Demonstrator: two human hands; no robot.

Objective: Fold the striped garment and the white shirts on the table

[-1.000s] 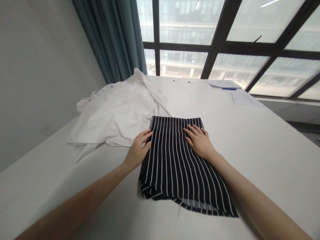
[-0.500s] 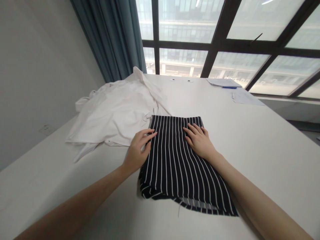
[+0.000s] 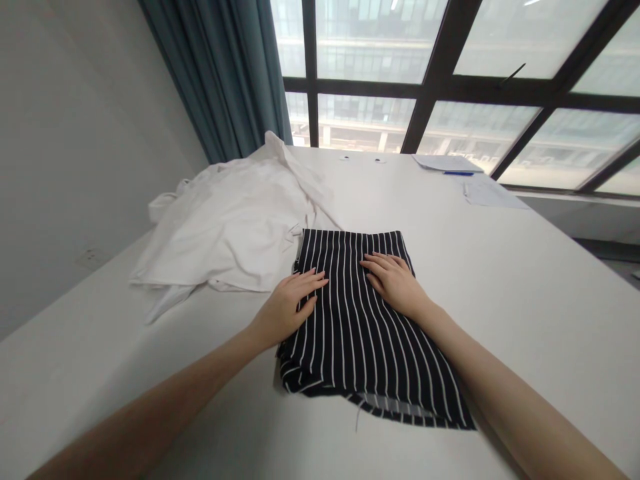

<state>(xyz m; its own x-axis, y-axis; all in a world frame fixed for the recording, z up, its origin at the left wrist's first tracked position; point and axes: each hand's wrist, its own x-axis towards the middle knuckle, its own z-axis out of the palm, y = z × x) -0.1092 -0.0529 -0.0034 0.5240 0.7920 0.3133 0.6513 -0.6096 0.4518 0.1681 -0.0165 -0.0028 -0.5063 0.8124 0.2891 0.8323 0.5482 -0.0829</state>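
Table (image 3: 505,280), white garment (image 3: 230,227) against striped cloth (image 3: 360,340)

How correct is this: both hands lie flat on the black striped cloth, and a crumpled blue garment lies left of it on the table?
Not quite: the head view shows the garment is white, not blue. The left hand and right hand do lie flat on the black striped cloth, the garment left of it on the table.

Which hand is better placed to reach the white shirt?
Probably left: the left hand lies on the striped cloth right beside the white shirt; the right hand is farther.
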